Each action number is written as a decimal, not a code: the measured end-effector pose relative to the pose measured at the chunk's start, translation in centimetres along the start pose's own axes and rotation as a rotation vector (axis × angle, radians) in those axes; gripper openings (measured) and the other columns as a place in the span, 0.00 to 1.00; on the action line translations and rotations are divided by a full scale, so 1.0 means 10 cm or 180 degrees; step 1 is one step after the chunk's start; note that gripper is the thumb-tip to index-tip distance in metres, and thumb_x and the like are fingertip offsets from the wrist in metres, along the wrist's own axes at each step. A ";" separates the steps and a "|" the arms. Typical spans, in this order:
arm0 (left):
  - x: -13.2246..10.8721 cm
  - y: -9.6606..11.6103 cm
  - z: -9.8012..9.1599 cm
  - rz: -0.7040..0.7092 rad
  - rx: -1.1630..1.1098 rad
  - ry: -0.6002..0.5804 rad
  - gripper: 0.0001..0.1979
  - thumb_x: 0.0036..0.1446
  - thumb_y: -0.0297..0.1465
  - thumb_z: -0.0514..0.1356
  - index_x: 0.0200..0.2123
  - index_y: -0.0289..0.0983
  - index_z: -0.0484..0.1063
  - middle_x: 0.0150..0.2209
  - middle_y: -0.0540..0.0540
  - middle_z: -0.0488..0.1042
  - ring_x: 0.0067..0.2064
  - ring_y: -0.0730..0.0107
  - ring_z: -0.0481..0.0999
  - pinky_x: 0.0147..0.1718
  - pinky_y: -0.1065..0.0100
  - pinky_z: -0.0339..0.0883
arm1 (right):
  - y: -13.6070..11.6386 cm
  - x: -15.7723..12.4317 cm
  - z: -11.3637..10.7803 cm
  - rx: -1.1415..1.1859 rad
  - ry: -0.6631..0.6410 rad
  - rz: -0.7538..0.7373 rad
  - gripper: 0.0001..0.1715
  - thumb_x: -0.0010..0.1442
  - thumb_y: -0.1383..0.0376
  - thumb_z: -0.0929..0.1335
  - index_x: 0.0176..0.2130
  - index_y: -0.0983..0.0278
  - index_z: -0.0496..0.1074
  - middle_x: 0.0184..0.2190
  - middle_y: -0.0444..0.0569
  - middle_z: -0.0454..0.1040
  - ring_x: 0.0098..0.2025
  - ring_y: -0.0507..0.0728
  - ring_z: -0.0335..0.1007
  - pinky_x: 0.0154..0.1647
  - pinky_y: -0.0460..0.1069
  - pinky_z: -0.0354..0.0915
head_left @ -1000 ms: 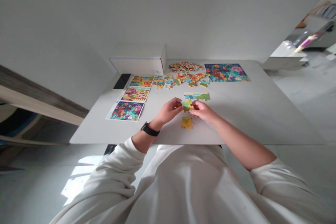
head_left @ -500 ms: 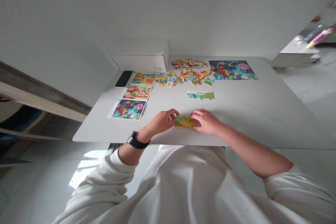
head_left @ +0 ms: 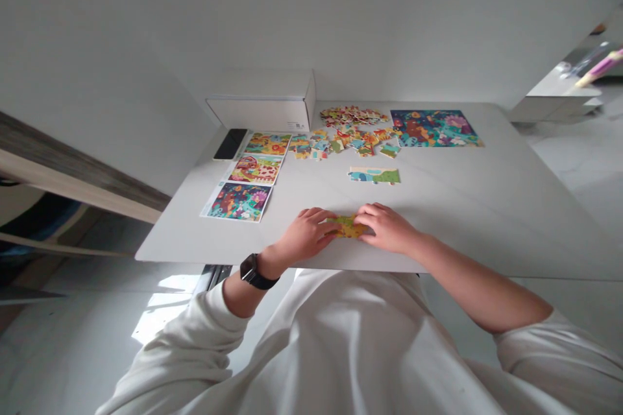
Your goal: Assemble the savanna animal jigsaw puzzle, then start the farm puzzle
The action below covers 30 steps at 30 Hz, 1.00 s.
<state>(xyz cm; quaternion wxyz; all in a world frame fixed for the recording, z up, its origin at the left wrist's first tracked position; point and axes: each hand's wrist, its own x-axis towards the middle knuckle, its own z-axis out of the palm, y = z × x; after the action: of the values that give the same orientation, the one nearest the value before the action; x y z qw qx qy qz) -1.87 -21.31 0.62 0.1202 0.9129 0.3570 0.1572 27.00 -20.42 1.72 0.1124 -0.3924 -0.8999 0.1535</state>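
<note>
A small joined section of yellow and green jigsaw puzzle pieces (head_left: 348, 227) lies near the table's front edge, between my hands. My left hand (head_left: 310, 232) grips its left end, thumb at the near side and fingers over the far side. At the right end, my right hand (head_left: 384, 227) holds it in the same way, with the fingers covering part of the picture. Beyond my hands lies another joined strip of puzzle pieces (head_left: 374, 175), blue and green. Loose puzzle pieces (head_left: 335, 144) are spread farther back.
A heap of reddish puzzle pieces (head_left: 353, 116) sits at the back, beside a white box (head_left: 260, 113). An assembled dark-blue puzzle (head_left: 437, 129) is at back right. On the left are a phone (head_left: 230, 144) and three picture cards (head_left: 256, 169) on the white table (head_left: 467, 207).
My left hand has moved right and closed over the left end of the puzzle section. My right hand stays on the right end.
</note>
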 end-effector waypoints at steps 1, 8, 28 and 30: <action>0.00 0.00 0.02 -0.0028 -0.0005 0.0029 0.13 0.73 0.35 0.62 0.55 0.48 0.83 0.60 0.43 0.81 0.58 0.54 0.78 0.59 0.50 0.71 | 0.00 0.00 0.00 0.0012 0.0008 0.0002 0.17 0.61 0.67 0.79 0.50 0.59 0.82 0.51 0.53 0.80 0.53 0.65 0.75 0.60 0.60 0.71; -0.01 0.02 0.07 -0.0086 0.0108 0.0139 0.11 0.73 0.37 0.63 0.52 0.49 0.86 0.58 0.44 0.82 0.57 0.53 0.78 0.57 0.51 0.71 | 0.01 0.00 0.01 0.0011 -0.0043 -0.0051 0.17 0.61 0.66 0.79 0.51 0.60 0.82 0.52 0.54 0.80 0.53 0.65 0.76 0.60 0.61 0.71; 0.10 -0.01 -0.10 -0.0006 0.0203 -0.0206 0.10 0.72 0.36 0.65 0.53 0.46 0.83 0.57 0.43 0.81 0.55 0.55 0.81 0.55 0.53 0.74 | -0.05 0.09 -0.02 -0.0236 -0.0086 -0.0129 0.16 0.63 0.61 0.80 0.50 0.61 0.84 0.52 0.55 0.80 0.53 0.65 0.76 0.59 0.60 0.69; 0.18 -0.05 -0.17 0.0048 0.0212 -0.0191 0.11 0.71 0.37 0.66 0.54 0.45 0.83 0.57 0.43 0.81 0.53 0.55 0.81 0.54 0.53 0.75 | -0.05 0.13 -0.07 -0.0239 -0.0084 -0.0139 0.16 0.63 0.60 0.80 0.50 0.60 0.84 0.54 0.55 0.80 0.54 0.65 0.76 0.59 0.60 0.69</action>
<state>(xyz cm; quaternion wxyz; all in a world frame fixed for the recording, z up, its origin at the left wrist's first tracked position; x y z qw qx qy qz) -1.57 -19.56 2.35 0.0991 0.9234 0.3513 0.1188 26.06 -19.63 2.65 0.0890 -0.3746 -0.9148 0.1223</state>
